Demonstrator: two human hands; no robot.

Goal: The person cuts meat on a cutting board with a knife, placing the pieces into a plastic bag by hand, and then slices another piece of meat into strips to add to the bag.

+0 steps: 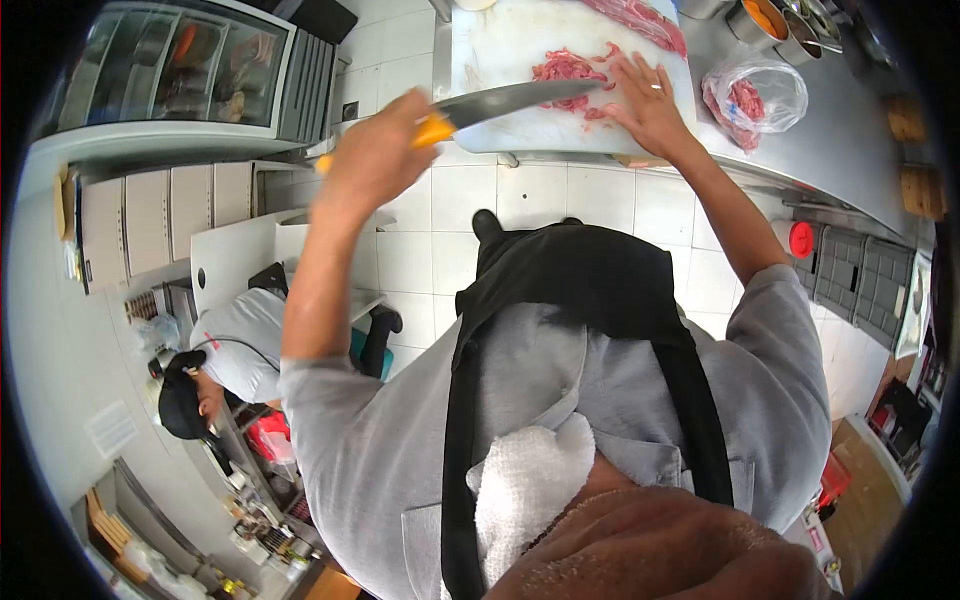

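My left hand (378, 155) is wrapped round the yellow handle of a large kitchen knife (520, 102), held in the air with its blade across the near part of the white cutting board (480, 60). The hand is slightly blurred. The blade's tip ends close to the fingers of my right hand (650, 105), which lies palm down on the board with fingers spread and a ring on one. Small pieces of raw meat (568, 68) are scattered between that hand and the blade. A larger slab of raw meat (640, 22) lies at the board's far right.
Right of the board, a clear plastic bag (775, 95) with raw meat sits on the steel counter (850, 130). Metal pots (755, 25), one with orange contents, stand behind it. A co-worker (235, 345) bends at the left, below a glass-front fridge (190, 60).
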